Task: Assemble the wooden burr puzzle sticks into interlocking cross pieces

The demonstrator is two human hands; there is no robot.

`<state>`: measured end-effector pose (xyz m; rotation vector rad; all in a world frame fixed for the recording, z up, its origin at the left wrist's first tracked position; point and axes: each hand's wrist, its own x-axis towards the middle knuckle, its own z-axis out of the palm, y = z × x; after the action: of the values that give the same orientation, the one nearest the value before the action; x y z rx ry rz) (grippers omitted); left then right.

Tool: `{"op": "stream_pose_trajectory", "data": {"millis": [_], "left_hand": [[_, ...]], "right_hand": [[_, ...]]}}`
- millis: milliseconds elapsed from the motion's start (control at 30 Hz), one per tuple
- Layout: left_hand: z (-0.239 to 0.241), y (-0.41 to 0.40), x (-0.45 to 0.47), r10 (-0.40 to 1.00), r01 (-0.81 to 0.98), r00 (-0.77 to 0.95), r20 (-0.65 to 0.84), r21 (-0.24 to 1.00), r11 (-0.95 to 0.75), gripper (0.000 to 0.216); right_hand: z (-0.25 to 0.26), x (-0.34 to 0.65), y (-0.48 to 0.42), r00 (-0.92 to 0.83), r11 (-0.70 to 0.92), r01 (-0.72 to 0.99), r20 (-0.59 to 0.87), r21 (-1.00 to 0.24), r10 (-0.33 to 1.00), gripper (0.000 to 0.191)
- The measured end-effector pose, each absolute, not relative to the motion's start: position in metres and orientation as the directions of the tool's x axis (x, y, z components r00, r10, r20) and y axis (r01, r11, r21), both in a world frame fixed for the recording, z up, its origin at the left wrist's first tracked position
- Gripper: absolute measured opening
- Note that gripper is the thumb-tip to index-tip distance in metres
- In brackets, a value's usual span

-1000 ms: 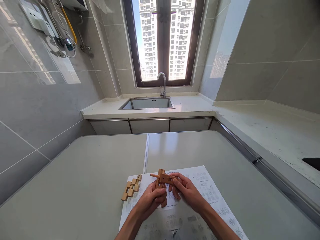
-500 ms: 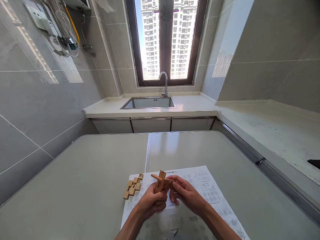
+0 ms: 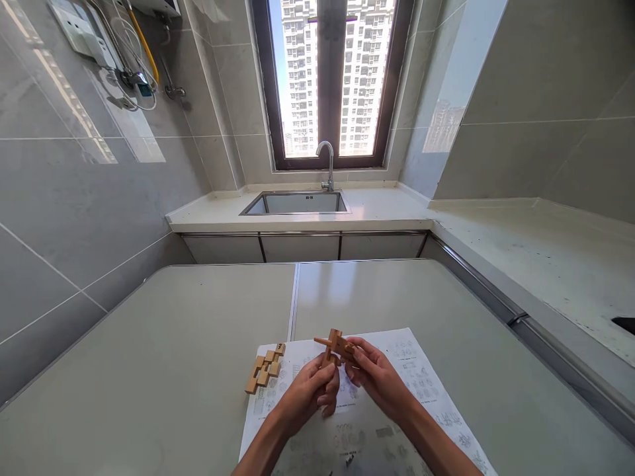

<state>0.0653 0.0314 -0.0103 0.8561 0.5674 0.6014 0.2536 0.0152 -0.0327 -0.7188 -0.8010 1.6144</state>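
Note:
Several joined wooden puzzle pieces point(image 3: 336, 342) are held up above the printed sheet, between both hands. My left hand point(image 3: 313, 386) is closed on the lower end of an upright piece. From the right, my right hand point(image 3: 373, 372) pinches the end of a crossing piece. A thin peg-like part sticks out to the left of the joint. How the pieces interlock is partly hidden by my fingers. Left of my left hand, notched wooden pieces point(image 3: 263, 378) lie side by side on the sheet's edge, one marked with a number.
The white sheet point(image 3: 411, 367) with printed diagrams lies under my hands on the pale table point(image 3: 198, 344). Beyond the table's far edge stands a counter with a sink point(image 3: 297, 203) and a faucet point(image 3: 330, 165). A second counter point(image 3: 546, 244) runs along the right.
Both hands have shifted slightly right with the wooden pieces, which are turned to another angle. My left hand has rotated, its fingers now more upright. The pieces on the sheet stay put.

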Motion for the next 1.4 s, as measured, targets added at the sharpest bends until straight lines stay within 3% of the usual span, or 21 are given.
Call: {"op": "stream_pose_trajectory", "data": {"millis": [200, 400, 833, 1400], "left_hand": [[-0.014, 0.033, 0.068, 0.715, -0.303, 0.670, -0.197, 0.807, 0.506, 0.034], [-0.013, 0.032, 0.069, 0.761, -0.303, 0.627, -0.165, 0.848, 0.434, 0.036], [-0.011, 0.030, 0.070, 0.765, -0.299, 0.634, -0.110, 0.878, 0.373, 0.030], [-0.017, 0.030, 0.071, 0.782, -0.324, 0.617, -0.086, 0.878, 0.352, 0.034]], "right_hand": [[-0.041, 0.259, 0.018, -0.141, -0.165, -0.673, -0.094, -0.721, 0.985, 0.035], [-0.038, 0.257, 0.017, -0.223, -0.191, -0.633, -0.060, -0.750, 0.973, 0.034], [-0.047, 0.260, 0.017, -0.142, -0.174, -0.704, -0.104, -0.689, 0.984, 0.026], [-0.040, 0.260, 0.015, -0.187, -0.184, -0.643, -0.081, -0.743, 0.979, 0.032]]}}
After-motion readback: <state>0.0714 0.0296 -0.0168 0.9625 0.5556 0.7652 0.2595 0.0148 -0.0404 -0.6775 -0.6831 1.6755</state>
